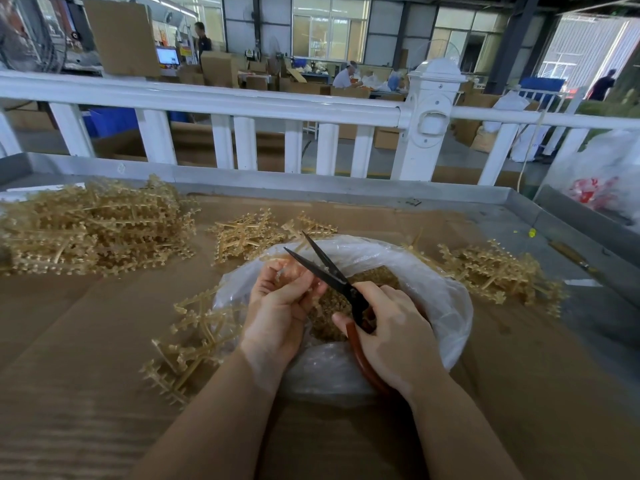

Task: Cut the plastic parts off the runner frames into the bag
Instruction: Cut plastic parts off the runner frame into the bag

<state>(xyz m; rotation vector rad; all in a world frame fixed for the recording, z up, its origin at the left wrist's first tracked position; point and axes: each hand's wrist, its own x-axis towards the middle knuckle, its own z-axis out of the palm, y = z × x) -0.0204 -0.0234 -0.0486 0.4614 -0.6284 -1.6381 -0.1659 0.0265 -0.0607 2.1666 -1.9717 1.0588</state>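
Over the bag (446,299), left hand (277,306) pinching runner frame (277,271), right hand (391,334) gripping scissors (322,268)

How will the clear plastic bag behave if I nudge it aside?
The clear plastic bag looks thin and crumpled, so it would probably deform rather than slide. Its heap of small tan cut parts likely anchors the bottom. The rolled rim may collapse.

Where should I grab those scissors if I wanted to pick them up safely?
Grab the scissors by their red-brown handle loops, coming from the near side, as the right hand does. The dark blades are open and point away over the bag, so that far end is sharp.
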